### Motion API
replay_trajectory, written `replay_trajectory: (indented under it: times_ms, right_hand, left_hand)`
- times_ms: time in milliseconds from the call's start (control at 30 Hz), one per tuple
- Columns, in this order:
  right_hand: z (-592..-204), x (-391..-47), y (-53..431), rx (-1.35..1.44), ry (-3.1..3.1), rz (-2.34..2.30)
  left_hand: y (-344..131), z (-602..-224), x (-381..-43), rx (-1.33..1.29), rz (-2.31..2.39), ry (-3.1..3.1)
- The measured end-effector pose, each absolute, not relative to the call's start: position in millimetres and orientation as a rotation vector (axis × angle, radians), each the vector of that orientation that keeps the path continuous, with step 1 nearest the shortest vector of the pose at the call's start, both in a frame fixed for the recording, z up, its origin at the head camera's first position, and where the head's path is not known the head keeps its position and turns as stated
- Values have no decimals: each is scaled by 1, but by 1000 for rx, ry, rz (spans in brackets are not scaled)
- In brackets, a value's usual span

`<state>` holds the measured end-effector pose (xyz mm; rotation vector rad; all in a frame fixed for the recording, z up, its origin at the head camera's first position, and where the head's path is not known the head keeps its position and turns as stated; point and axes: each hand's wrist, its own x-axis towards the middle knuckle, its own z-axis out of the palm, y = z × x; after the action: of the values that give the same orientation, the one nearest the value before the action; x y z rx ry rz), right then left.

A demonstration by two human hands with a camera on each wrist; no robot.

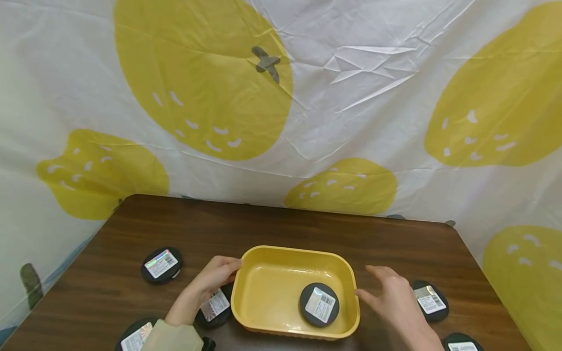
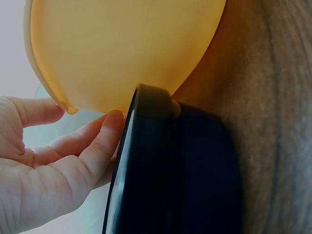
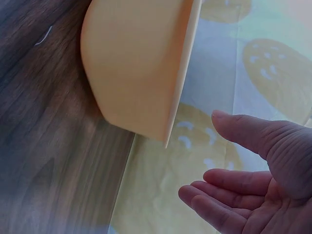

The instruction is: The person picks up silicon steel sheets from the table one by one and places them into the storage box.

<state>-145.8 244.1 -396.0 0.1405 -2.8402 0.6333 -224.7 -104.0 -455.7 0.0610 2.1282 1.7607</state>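
Note:
A yellow plastic basin [image 1: 268,292] sits on the table, with a round black disc [image 1: 313,317] bearing a white label lying inside, right of its middle. My left hand [image 1: 212,279] pinches the basin's left rim, thumb at the edge and fingers against the outer wall, as the left wrist view shows. Below that hand another black disc [image 1: 213,307] lies close beside the basin. At the basin's right side my right hand [image 1: 391,295] is held with thumb and fingers spread apart, holding nothing. The right wrist view has a gap between this hand [image 3: 258,185] and the basin wall [image 3: 136,63].
On the brown wooden table [image 1: 206,224], labelled black discs lie on both sides: one at far left [image 1: 161,265], one at front left [image 1: 136,337], one beyond my right hand [image 1: 430,301], one at front right [image 1: 462,343]. Behind hangs a lemon-print cloth [image 1: 351,112].

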Motion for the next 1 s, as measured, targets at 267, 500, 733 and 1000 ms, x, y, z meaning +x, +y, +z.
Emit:
replay_trajectory:
  times_ms: [267, 500, 733, 1000]
  right_hand:
    - [-399, -143, 249, 105, -2825, 653]
    - [-402, -141, 254, 131, -2768, 622]
    - [-405, -140, 263, 43, -2854, 599]
    - [-407, -135, 272, -66, -2968, 632]
  left_hand:
    - [-103, -456, -226, 50, 1756, 2147]
    - [-103, -457, -225, 23, 1755, 2151]
    - [-103, -459, -227, 34, 1764, 2149]
    - [-103, -458, -225, 32, 1761, 2151]
